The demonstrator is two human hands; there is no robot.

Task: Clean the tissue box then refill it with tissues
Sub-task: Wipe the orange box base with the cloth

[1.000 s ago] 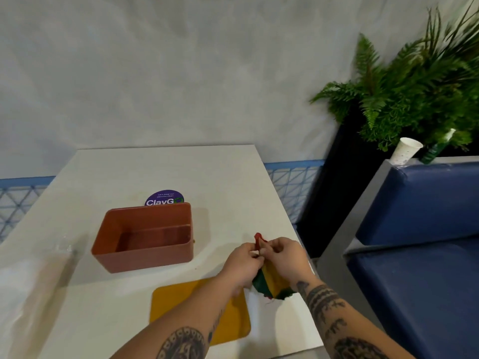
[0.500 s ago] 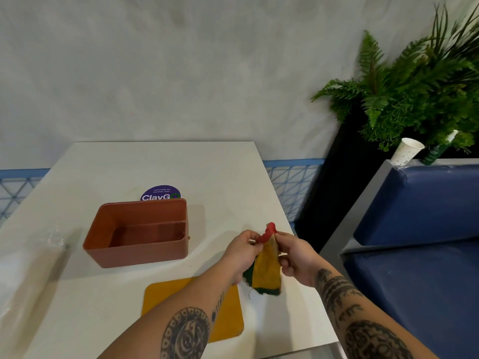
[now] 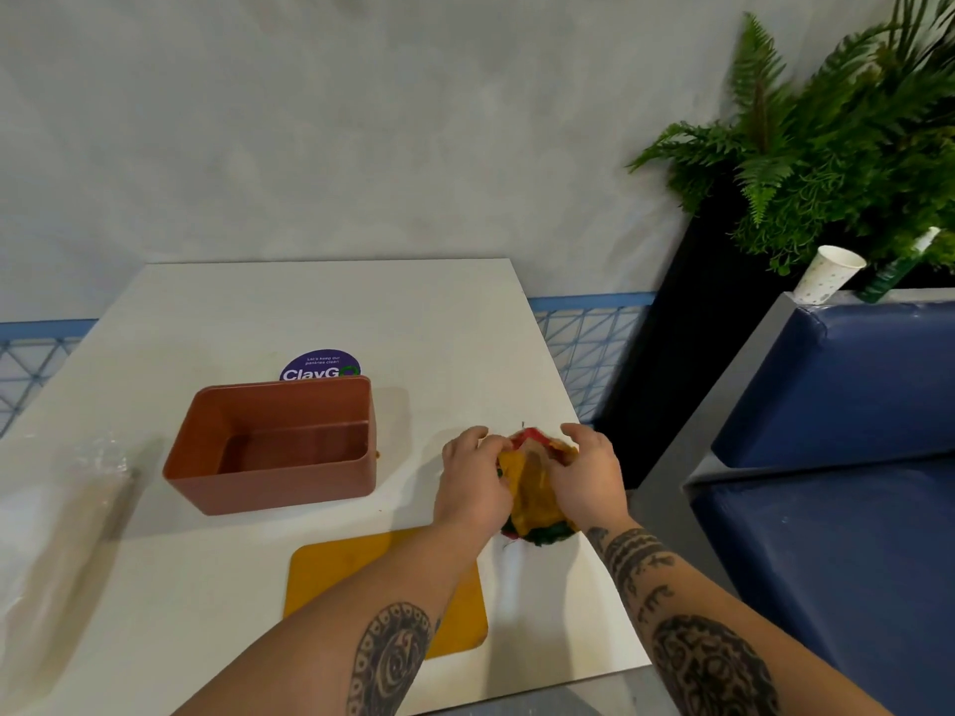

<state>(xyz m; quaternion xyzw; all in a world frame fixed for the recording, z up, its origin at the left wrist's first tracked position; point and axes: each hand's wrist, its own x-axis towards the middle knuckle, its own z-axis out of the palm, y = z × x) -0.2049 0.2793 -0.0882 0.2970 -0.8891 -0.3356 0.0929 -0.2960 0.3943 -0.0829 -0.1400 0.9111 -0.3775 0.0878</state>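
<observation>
An open, empty terracotta tissue box (image 3: 268,452) stands on the white table (image 3: 320,312), left of my hands. Its flat yellow lid (image 3: 455,633) lies near the table's front edge, partly under my left forearm. A yellow, red and green cloth (image 3: 535,501) is bunched near the table's right edge. My left hand (image 3: 473,483) pinches the cloth's left side and my right hand (image 3: 589,478) grips its right side, both with curled fingers. A clear plastic pack of tissues (image 3: 57,534) lies blurred at the far left.
A purple round sticker (image 3: 319,365) shows behind the box. Right of the table stand a blue padded bench (image 3: 852,483) and a black planter with ferns (image 3: 837,147). A paper cup (image 3: 827,273) and a green bottle (image 3: 896,268) rest on the bench's ledge.
The cloth, held up and hanging between my hands before, is now lower and bunched near the table. My hands have spread slightly apart on it.
</observation>
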